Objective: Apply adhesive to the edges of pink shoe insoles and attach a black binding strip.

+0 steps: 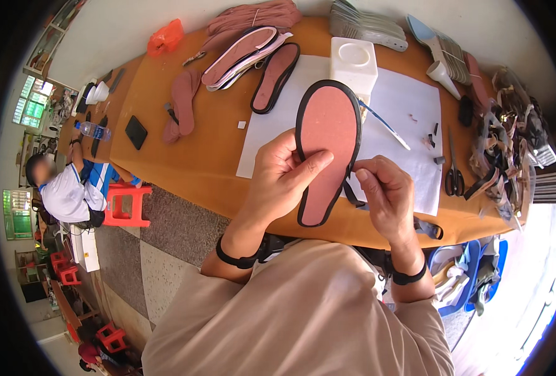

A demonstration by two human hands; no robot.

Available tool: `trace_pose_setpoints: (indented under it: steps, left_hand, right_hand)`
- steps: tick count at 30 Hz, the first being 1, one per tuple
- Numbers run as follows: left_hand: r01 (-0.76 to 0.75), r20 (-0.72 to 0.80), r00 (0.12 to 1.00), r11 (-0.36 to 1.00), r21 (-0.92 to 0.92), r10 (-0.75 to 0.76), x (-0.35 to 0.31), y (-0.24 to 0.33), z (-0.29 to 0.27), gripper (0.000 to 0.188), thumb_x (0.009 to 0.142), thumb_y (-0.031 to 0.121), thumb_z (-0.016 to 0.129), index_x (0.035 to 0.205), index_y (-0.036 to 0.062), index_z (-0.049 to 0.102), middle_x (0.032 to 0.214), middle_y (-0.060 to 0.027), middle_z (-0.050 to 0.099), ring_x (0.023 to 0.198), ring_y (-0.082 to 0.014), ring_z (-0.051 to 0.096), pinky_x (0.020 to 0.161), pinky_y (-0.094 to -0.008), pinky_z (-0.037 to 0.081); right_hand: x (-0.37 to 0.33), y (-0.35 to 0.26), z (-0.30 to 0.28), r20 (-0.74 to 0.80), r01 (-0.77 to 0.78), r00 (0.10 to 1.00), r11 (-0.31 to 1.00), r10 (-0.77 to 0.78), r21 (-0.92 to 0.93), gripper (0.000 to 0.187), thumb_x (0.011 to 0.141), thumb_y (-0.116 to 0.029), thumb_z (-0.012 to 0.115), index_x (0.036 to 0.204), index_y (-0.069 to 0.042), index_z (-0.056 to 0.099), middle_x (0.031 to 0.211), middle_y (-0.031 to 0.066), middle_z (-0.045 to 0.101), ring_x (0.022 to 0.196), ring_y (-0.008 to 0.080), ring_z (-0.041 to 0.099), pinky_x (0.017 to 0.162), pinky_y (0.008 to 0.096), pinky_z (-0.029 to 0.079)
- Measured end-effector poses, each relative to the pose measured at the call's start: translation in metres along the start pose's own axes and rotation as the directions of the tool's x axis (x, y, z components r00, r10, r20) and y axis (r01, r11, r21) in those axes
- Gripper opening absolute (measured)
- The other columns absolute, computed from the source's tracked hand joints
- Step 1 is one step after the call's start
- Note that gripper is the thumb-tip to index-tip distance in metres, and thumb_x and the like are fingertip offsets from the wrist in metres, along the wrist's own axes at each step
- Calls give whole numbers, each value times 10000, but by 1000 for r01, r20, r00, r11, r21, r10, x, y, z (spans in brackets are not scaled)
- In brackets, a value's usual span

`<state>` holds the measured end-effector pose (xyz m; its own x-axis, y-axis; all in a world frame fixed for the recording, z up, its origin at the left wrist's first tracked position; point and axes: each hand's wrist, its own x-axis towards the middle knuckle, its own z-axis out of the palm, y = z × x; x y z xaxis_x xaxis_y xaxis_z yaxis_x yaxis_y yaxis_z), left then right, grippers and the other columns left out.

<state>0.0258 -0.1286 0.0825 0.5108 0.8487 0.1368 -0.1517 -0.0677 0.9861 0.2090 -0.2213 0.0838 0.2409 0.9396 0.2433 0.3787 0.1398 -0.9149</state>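
My left hand grips a pink insole with a black edging around it, thumb flat on its face. The insole is upright, wide end away from me. My right hand is closed in a pinch at the insole's right edge, on a dark strip that hangs below the fingers. Beyond the insole stands a white square container, and a blue-handled brush leans from it over a white sheet. Another black-edged pink insole lies at the sheet's far left corner.
Black scissors lie on the right of the orange-brown table. Straps are heaped at the right edge. Stacked grey soles and pink pieces line the back. A person sits far left beside a red stool.
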Motion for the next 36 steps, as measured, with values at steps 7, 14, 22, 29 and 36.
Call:
trace_pose_setpoints:
  steps: [7,14,22,29,36]
  left_hand:
    - [-26,-48,999,999,-29,24,3,-15,16,164,988,62,657,1132,-8,624,937,2,654,800,-39,551,702,-228,475]
    - [-56,-69,996,995,88,62,-5,-20,13,165,1010,74,604,1152,1,560,972,-40,633,866,-90,565,767,-278,497]
    - [-36,58,998,999,9,35,-11,-14,5,532,891,-72,646,1358,-11,399,1229,-85,569,1134,-132,572,956,-295,493]
    - [13,113,991,897,442,-70,-8,5,3,828,698,15,846,1321,-31,303,1210,-171,565,1114,-217,589,916,-368,522]
    - [-42,47,999,908,416,25,-5,3,15,691,737,87,840,1195,-61,345,1022,-278,668,922,-411,719,747,-438,578]
  right_hand:
    - [-11,10,18,-50,-112,992,987,119,113,70,930,-21,688,894,37,679,672,64,591,587,119,495,558,283,423]
    - [-12,12,27,2,-214,975,941,221,261,129,950,-50,685,861,34,643,652,-47,508,621,25,398,523,230,352]
    - [-9,9,30,43,-211,977,896,211,390,121,938,-21,682,827,17,649,680,-53,553,650,21,430,561,221,367]
    - [-8,12,27,141,-312,950,845,278,435,160,926,-11,683,770,17,662,684,-35,607,666,23,471,577,222,388]
    - [-7,12,21,152,-297,955,859,257,417,169,900,-21,690,737,14,659,652,-26,596,643,33,463,557,239,378]
